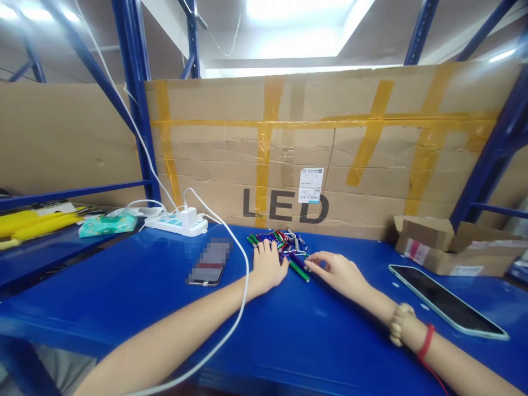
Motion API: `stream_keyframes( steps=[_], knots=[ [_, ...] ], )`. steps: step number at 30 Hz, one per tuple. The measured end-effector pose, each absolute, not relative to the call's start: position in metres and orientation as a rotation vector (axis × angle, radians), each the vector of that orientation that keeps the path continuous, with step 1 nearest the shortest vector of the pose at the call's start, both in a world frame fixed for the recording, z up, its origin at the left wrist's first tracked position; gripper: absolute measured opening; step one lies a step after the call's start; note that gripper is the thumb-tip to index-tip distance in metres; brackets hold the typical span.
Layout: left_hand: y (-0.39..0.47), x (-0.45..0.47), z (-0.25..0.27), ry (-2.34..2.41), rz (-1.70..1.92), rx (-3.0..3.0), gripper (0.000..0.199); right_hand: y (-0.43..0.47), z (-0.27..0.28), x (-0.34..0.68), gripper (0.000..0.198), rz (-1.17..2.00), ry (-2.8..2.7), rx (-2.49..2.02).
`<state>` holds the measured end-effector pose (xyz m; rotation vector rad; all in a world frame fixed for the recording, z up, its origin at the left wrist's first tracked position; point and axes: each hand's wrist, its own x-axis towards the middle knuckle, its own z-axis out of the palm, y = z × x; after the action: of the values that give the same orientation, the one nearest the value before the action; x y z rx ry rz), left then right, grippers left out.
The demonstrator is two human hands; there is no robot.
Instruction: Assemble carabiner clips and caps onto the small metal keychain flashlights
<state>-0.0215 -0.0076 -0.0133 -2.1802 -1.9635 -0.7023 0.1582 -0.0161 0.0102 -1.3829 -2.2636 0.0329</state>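
Observation:
A pile of small shiny metallic tubes in blue, green, purple, red and silver lies on the blue tabletop, with thin silver wire-like pieces among them. My left hand rests palm down on the pile's near left side, fingers stretched out and apart. To its right, my right hand has thumb and forefinger closed at the near end of a dark purple tube. A green tube lies just in front of that one, between my hands. My fingers cover part of the pile.
A white cable arches over my left forearm from a power strip. One phone lies left, a larger white-edged phone right. An open cardboard box stands at back right. Behind is a large taped carton.

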Motion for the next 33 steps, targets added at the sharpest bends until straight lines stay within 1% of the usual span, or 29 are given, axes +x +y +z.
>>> stream_keyframes(
  steps=[3,7,14,18,20,21,24,26,29,33],
  knots=[
    [-0.008,-0.023,-0.012,-1.928,-0.714,-2.243,0.044,-0.017,0.008,0.156,0.034,0.038,-2.251,-1.348],
    [-0.009,-0.024,-0.011,-1.922,-0.725,-2.285,0.041,-0.018,0.009,0.156,0.031,0.022,-2.213,-1.36],
    [-0.01,-0.024,-0.009,-1.949,-0.685,-2.312,0.045,-0.018,0.01,0.155,0.026,0.025,-2.145,-1.367],
    [-0.008,-0.024,-0.01,-1.915,-0.648,-2.31,0.043,-0.015,0.008,0.156,0.025,0.12,-2.052,-1.296],
    [-0.007,-0.024,-0.01,-1.899,-0.636,-2.315,0.043,-0.016,0.01,0.153,0.027,0.308,-1.977,-1.25],
    [-0.006,-0.024,-0.01,-1.893,-0.631,-2.317,0.043,-0.017,0.011,0.151,0.029,0.462,-1.914,-1.218],
    [-0.006,-0.024,-0.01,-1.891,-0.607,-2.317,0.043,-0.026,0.018,0.141,0.041,1.171,-1.531,-1.089],
    [-0.007,-0.024,-0.009,-1.909,-0.583,-2.31,0.043,-0.032,0.022,0.136,0.046,1.479,-1.295,-0.958],
    [-0.008,-0.023,-0.007,-1.93,-0.55,-2.305,0.043,-0.037,0.024,0.133,0.048,1.659,-1.156,-0.857],
    [-0.007,-0.023,-0.007,-1.926,-0.528,-2.305,0.044,-0.035,0.02,0.135,0.049,1.748,-1.096,-0.782]
  ],
)
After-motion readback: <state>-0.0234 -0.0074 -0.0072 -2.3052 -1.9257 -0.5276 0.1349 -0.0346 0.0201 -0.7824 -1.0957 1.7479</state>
